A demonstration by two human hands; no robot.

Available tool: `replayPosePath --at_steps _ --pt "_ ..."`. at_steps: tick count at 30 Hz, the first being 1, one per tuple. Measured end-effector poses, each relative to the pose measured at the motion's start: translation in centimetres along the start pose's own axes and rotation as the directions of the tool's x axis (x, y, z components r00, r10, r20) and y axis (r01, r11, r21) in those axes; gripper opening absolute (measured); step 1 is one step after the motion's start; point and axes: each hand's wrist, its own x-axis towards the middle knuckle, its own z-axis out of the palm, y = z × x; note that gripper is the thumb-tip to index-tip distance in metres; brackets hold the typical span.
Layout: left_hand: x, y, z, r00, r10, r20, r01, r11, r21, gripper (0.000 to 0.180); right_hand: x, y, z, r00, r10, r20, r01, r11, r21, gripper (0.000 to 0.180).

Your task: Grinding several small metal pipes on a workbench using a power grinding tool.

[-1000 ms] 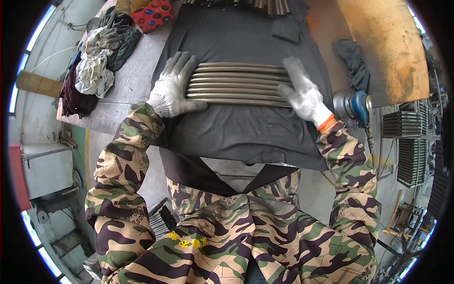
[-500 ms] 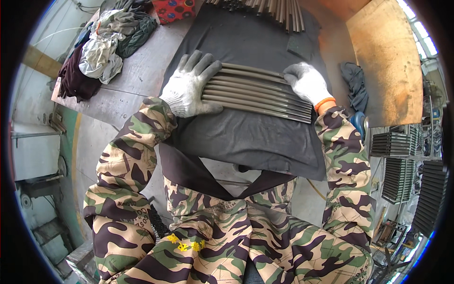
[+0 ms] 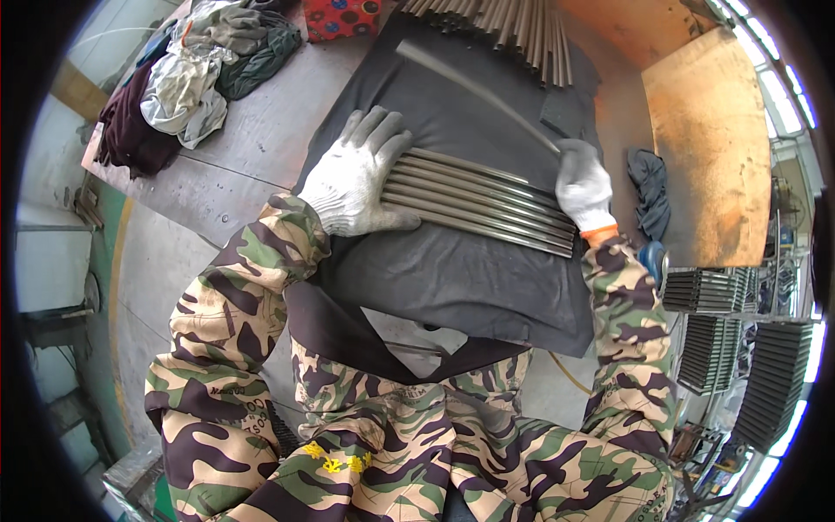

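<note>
Several slim metal rods (image 3: 487, 204) lie side by side in a row on the black cloth (image 3: 435, 278). My left hand (image 3: 357, 178), in a white and grey knit glove, rests over their left ends with its fingers spread and the thumb along the nearest rod. In my gloved right hand (image 3: 584, 184), closed near the rods' right ends, is the end of a single rod (image 3: 478, 91). That rod slants up and leftward beyond the row, its far part blurred by motion.
More metal rods (image 3: 513, 30) are heaped at the far end of the cloth. A pile of rags (image 3: 187, 91) lies far left beside a red patterned item (image 3: 341, 19). On the right are a dark crumpled cloth (image 3: 647, 191), an upright wooden board (image 3: 709, 157) and racks of stacked dark bars (image 3: 706, 352).
My right hand has lifted one rod from the row's far side and swung its left end away from me. My left hand stays on the row. The view has shifted slightly.
</note>
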Motion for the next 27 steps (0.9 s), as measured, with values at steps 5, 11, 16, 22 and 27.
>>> replayPosePath --at_steps 5,11,16,22,27 --pt "0.3 0.2 0.5 1.0 0.017 0.004 -0.016 0.998 -0.062 0.108 1.9 8.5 2.3 0.982 0.172 -0.083 -0.185 0.961 -0.204 0.023" --pt "-0.3 0.7 -0.6 1.0 -0.015 0.023 0.017 0.997 -0.071 0.107 9.4 11.4 9.2 0.905 0.425 -0.008 -0.424 0.903 -0.075 0.023" --pt "0.4 1.1 -0.2 0.998 -0.004 0.064 0.01 0.995 -0.102 0.112 13.7 11.9 7.8 0.858 0.241 0.454 0.221 0.625 -0.749 0.028" --pt "0.5 0.6 0.0 0.998 0.016 0.058 -0.011 0.996 -0.09 0.112 10.3 4.3 4.0 0.933 0.347 -0.099 -0.356 0.929 -0.105 0.048" --pt "0.0 -0.4 0.1 0.999 0.043 0.013 -0.043 0.999 -0.01 0.108 1.8 -1.8 -2.3 0.975 0.157 0.156 -0.163 0.986 0.026 0.049"
